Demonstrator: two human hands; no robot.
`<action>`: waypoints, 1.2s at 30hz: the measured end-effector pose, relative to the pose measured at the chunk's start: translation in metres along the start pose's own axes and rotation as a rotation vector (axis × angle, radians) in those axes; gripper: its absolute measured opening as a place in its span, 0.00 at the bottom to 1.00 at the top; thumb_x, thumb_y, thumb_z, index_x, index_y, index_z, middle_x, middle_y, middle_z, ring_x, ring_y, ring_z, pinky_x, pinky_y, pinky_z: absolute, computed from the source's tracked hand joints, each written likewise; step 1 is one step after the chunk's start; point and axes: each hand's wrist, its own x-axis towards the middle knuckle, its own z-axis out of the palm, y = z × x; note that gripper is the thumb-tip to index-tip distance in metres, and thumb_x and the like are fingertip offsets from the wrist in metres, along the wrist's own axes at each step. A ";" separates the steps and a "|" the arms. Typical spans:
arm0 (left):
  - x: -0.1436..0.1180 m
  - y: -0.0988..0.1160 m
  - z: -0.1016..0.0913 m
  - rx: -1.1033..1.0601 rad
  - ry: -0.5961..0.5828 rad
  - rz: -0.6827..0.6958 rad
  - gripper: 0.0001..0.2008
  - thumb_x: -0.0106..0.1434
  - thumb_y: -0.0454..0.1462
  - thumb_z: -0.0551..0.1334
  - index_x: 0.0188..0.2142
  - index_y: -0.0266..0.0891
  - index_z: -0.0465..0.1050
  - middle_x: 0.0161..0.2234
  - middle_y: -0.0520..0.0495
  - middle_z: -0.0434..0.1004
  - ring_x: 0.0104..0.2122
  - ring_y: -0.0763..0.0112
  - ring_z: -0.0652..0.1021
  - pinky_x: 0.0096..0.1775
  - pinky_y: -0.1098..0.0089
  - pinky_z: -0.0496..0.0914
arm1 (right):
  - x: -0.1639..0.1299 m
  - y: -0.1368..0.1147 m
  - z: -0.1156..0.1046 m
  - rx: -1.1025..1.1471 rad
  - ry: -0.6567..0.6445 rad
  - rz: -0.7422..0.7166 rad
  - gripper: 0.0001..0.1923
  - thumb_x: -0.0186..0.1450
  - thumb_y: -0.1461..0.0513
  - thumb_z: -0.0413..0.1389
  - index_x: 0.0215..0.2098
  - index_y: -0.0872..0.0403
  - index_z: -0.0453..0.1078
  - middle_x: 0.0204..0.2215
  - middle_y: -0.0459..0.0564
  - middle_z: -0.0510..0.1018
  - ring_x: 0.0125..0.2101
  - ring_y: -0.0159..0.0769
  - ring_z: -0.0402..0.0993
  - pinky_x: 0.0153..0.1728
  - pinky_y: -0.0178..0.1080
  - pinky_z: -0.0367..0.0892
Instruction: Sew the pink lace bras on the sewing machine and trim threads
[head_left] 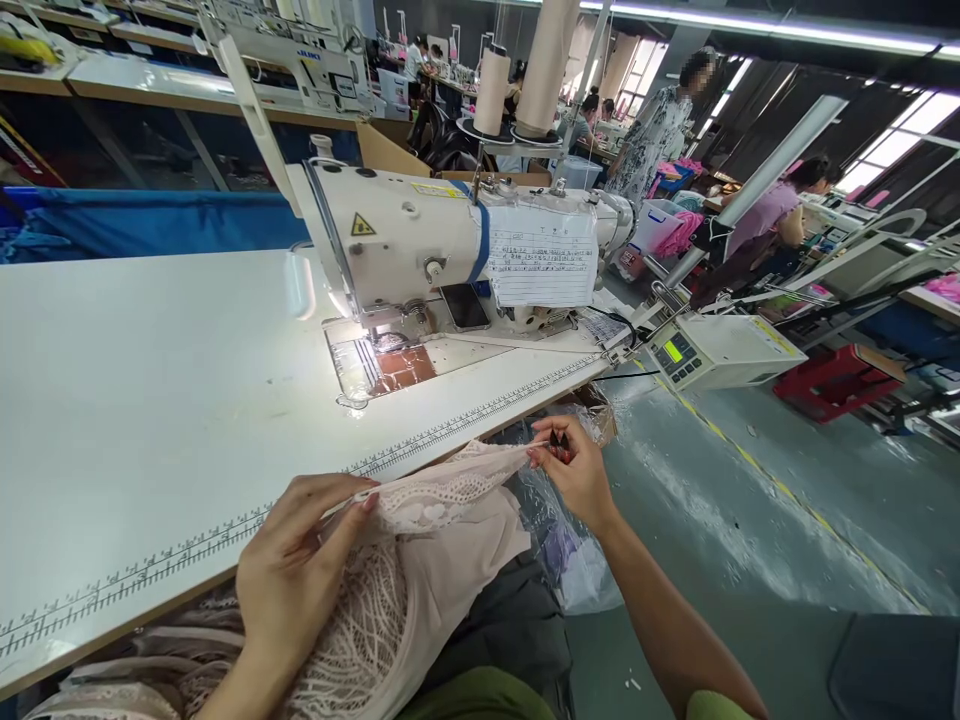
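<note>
From the head view, my left hand [300, 560] pinches the pale pink lace garment [420, 520] near the table's [150, 400] near edge. My right hand [574, 465] grips the lace's far-right tip, fingers closed around something small and dark red that I can't identify. The garment's lower part runs out of frame. The sewing machine [420, 240] sits farther back; a taped paper [541, 258] hides its side.
</note>
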 end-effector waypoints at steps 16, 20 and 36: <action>0.011 0.008 -0.005 -0.419 -0.173 -0.223 0.04 0.63 0.34 0.66 0.36 0.45 0.81 0.36 0.47 0.79 0.39 0.67 0.79 0.39 0.71 0.74 | 0.020 -0.029 -0.042 0.270 -0.296 -0.010 0.13 0.59 0.53 0.67 0.27 0.52 0.72 0.25 0.44 0.69 0.21 0.28 0.60 0.19 0.34 0.53; 0.025 0.021 -0.001 -0.400 -0.520 -0.244 0.09 0.66 0.38 0.62 0.45 0.45 0.77 0.47 0.43 0.78 0.47 0.61 0.78 0.47 0.64 0.74 | 0.022 -0.063 -0.040 0.066 -0.493 -0.043 0.10 0.63 0.56 0.64 0.29 0.53 0.73 0.24 0.44 0.69 0.22 0.29 0.60 0.22 0.34 0.55; 0.023 0.068 0.056 -0.354 -0.409 -0.070 0.09 0.69 0.36 0.57 0.30 0.40 0.69 0.32 0.48 0.71 0.34 0.67 0.72 0.36 0.70 0.66 | 0.010 -0.083 -0.003 -0.205 -0.448 -0.093 0.04 0.63 0.64 0.60 0.29 0.55 0.74 0.26 0.44 0.74 0.24 0.28 0.63 0.25 0.32 0.58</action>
